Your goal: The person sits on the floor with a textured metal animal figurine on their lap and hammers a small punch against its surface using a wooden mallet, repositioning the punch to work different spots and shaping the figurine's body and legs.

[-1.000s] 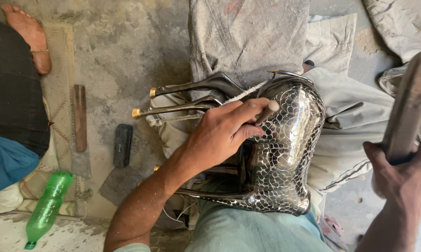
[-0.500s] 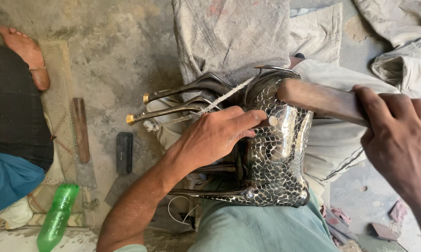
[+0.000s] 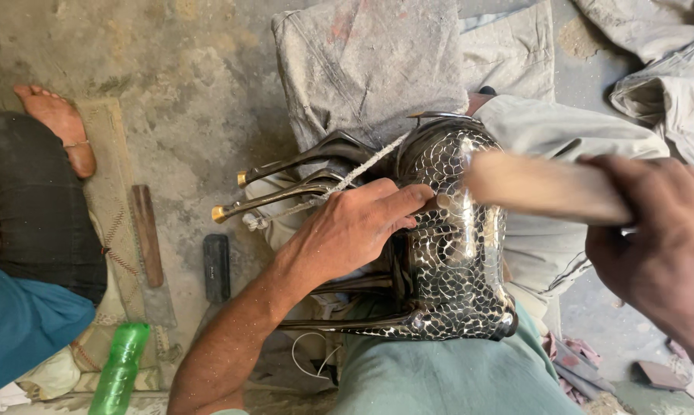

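A dark, shiny metal piece with a scale pattern lies across my lap, its thin brass-tipped legs pointing left. My left hand rests on it and pinches a small metal punch against its surface. My right hand grips a wooden mallet, blurred by motion, which lies across the top of the piece with its end just right of the punch.
Another person sits at the left, a bare foot on the concrete floor. Next to them lie a wooden-handled flat tool, a black block and a green plastic bottle. A grey cloth is spread beyond the piece.
My right hand swung the mallet from raised at the right edge down and left, over the metal piece beside the punch. My left hand has kept its place on the piece.
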The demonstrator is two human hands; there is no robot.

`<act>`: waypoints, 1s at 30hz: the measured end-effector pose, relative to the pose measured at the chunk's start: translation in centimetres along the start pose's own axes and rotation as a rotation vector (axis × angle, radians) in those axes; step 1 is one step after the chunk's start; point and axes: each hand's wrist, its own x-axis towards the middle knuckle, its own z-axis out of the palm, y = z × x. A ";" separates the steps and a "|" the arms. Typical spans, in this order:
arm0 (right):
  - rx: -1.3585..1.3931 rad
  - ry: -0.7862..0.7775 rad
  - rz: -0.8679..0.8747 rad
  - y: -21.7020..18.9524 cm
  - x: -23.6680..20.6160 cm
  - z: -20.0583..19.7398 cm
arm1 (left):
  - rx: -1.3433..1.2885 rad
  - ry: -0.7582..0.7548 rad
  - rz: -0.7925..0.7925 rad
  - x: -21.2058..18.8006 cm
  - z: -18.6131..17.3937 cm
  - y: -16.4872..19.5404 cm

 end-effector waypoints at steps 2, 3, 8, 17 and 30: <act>-0.114 0.001 -0.096 0.5 -0.2 0.1 | -0.003 -0.007 -0.005 0.0 0.1 0.0; -0.123 -0.001 -0.090 0.6 -0.3 0.2 | 0.006 -0.008 -0.004 0.0 0.1 -0.1; 0.448 0.027 0.303 0.1 -0.8 1.2 | 0.022 -0.023 0.011 0.2 0.3 -0.2; 0.361 0.059 0.251 1.6 -2.4 3.2 | 0.010 -0.080 0.002 0.8 -0.1 0.0; 0.548 0.116 0.257 0.1 -1.7 3.2 | 0.063 -0.122 0.032 0.7 -1.0 -0.1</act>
